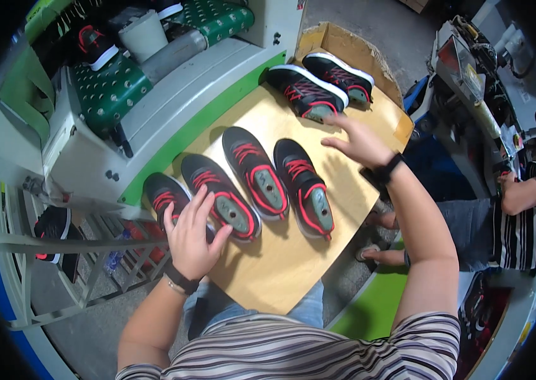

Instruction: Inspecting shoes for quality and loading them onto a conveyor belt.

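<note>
Several black sneakers with red laces, red collar lining and white soles lie on a light wooden board. My left hand (193, 237), fingers spread, hovers over the leftmost sneaker (162, 190) and the one beside it (203, 174); whether it touches them I cannot tell. To their right are a third sneaker (252, 168) and another (303, 183), with green insoles showing, toes pointing away from me. At the far end two sneakers with patterned sides (299, 88) (341, 76) lie close together. My right hand (356, 140) is open near the heel of the nearer one, fingers stretched out.
The wooden board (261, 272) meets a green-edged machine (211, 107) on its left. Inside the machine, another sneaker (98, 47) sits on a green perforated belt (106, 95). A torn cardboard wall (356, 44) borders the far end. At right, a person in striped clothing (521, 221) works nearby.
</note>
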A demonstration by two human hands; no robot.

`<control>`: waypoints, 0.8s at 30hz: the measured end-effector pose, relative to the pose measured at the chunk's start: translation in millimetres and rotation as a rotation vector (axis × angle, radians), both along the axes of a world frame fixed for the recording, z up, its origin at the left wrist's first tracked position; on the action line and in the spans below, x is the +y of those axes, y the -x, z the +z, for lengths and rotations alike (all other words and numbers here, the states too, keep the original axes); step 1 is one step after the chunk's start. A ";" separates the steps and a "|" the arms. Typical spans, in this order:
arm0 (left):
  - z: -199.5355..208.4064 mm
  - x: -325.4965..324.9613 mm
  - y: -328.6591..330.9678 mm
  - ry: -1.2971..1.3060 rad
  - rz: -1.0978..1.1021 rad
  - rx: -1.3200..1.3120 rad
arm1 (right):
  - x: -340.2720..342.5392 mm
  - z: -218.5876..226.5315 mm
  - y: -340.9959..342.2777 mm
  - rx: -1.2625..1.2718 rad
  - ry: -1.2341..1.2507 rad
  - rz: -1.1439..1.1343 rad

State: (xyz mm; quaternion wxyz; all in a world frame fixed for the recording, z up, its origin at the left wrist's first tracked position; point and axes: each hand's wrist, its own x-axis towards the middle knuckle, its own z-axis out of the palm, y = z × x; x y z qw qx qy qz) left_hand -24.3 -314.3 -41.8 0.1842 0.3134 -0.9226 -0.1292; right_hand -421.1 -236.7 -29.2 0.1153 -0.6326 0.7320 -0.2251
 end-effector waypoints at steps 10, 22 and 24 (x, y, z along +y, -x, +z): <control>-7.0 -1.6 4.6 0.084 -0.015 -0.026 | -47.8 -49.6 46.1 0.456 -0.088 -0.311; 25.5 35.3 112.5 -0.087 -0.363 0.353 | 162.9 -85.8 -113.5 -0.682 0.383 -0.687; 1.8 42.2 159.0 -0.111 -0.280 0.197 | 163.4 -73.2 -137.6 -0.615 0.336 -0.700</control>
